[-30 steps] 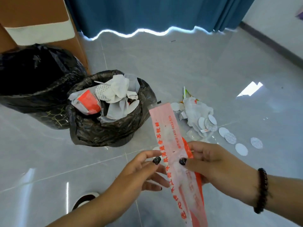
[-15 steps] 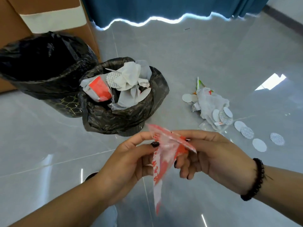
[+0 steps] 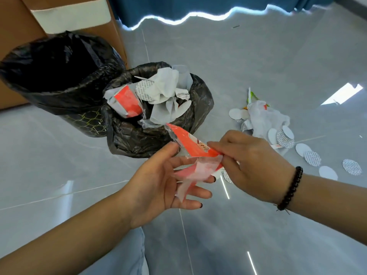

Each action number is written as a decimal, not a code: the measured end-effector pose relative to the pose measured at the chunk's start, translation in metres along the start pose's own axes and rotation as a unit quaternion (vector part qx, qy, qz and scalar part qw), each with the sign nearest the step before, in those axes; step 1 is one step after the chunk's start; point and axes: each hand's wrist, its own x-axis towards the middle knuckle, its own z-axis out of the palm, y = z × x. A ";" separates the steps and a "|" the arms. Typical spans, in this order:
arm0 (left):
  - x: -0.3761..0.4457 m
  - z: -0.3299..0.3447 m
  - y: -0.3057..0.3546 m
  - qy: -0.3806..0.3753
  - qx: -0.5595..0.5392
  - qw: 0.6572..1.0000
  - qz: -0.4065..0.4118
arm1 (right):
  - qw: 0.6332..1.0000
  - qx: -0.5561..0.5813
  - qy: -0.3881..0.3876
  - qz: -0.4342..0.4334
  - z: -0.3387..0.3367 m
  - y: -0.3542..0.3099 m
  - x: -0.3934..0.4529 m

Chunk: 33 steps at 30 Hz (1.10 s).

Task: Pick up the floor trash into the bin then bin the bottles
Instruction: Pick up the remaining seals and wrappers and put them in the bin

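A red and clear plastic wrapper (image 3: 193, 149) is folded between my hands, just in front of the small black-lined bin (image 3: 200, 100). My right hand (image 3: 250, 161) pinches its right end. My left hand (image 3: 162, 181) lies palm up under the wrapper with fingers spread, the thumb touching its left edge. The bin is heaped with white paper and a red packet (image 3: 127, 102). On the floor to the right lies a pile of crumpled white plastic (image 3: 266, 120) and several round white seals (image 3: 311, 157). No bottles show.
A larger bin with a black liner (image 3: 59, 76) stands left of the small one, against a brown cardboard box (image 3: 17, 36). A blue curtain (image 3: 198, 4) hangs at the back. Grey glossy floor tiles (image 3: 258, 56) spread to the right. My knee in jeans (image 3: 127, 255) is below.
The long wrapper has been folded from a hanging strip into a short bundle. My left hand has opened under it, and both hands have come closer to the small bin.
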 end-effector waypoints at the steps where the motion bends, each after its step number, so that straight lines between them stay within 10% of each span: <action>1: 0.001 -0.002 0.000 0.002 -0.006 1.000 0.006 | 0.998 -0.050 -0.006 -0.039 0.000 0.002 0.002; 6: 0.003 -0.006 -0.001 -0.005 0.012 1.000 -0.015 | 0.975 -0.176 -0.002 -0.136 0.005 0.014 0.006; 10: 0.009 -0.008 -0.008 0.053 0.106 0.992 0.033 | 0.997 0.059 0.037 0.045 0.006 0.008 0.004; 14: 0.009 -0.005 -0.008 0.080 0.100 0.989 0.080 | 0.795 0.501 0.000 0.342 0.000 -0.006 0.009; 23: 0.007 -0.002 -0.009 0.079 0.044 0.995 0.033 | 0.978 0.156 0.106 0.088 0.003 -0.005 -0.005; 29: 0.004 -0.001 -0.006 0.064 0.059 0.995 0.047 | 0.995 0.075 0.056 -0.035 0.012 0.004 -0.019; 33: 0.006 -0.002 -0.006 0.129 0.121 0.980 0.094 | 0.958 0.257 0.037 0.120 0.010 -0.003 -0.016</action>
